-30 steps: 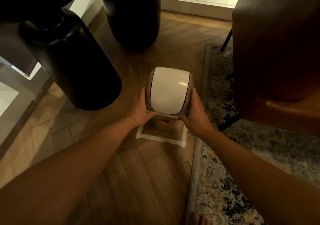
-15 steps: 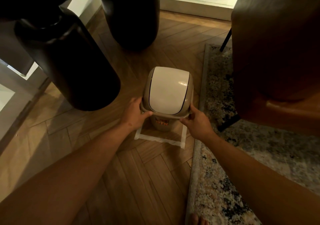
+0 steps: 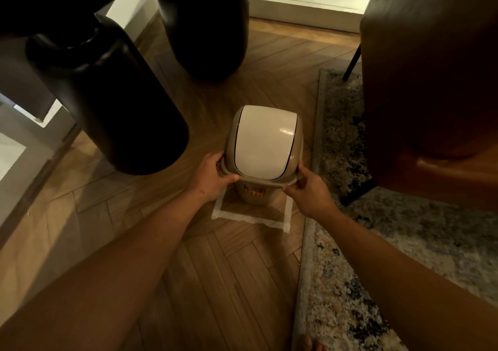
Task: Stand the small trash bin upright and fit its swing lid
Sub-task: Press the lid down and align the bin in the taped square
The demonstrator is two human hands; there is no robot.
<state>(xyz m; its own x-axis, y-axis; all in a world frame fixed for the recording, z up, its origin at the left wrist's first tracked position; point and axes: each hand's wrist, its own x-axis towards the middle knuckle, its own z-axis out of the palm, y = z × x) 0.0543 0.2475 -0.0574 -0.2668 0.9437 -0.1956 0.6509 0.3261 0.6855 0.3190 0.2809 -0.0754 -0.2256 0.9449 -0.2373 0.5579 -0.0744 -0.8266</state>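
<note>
We've shifted both hands, left hand (image 3: 213, 174) and right hand (image 3: 305, 190), down to pinch the lid (image 3: 262, 140) rim at 9 and 3 o'clock, seating it on the bin (image 3: 254, 195).

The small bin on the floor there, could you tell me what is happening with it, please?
A person is crouched over a small beige trash bin that stands upright inside a taped square on the wooden floor. Its swing lid is on top. The left hand and right hand grip the lid's rim at either side, apparently seating it. A patterned rug lies just to the right.
</note>
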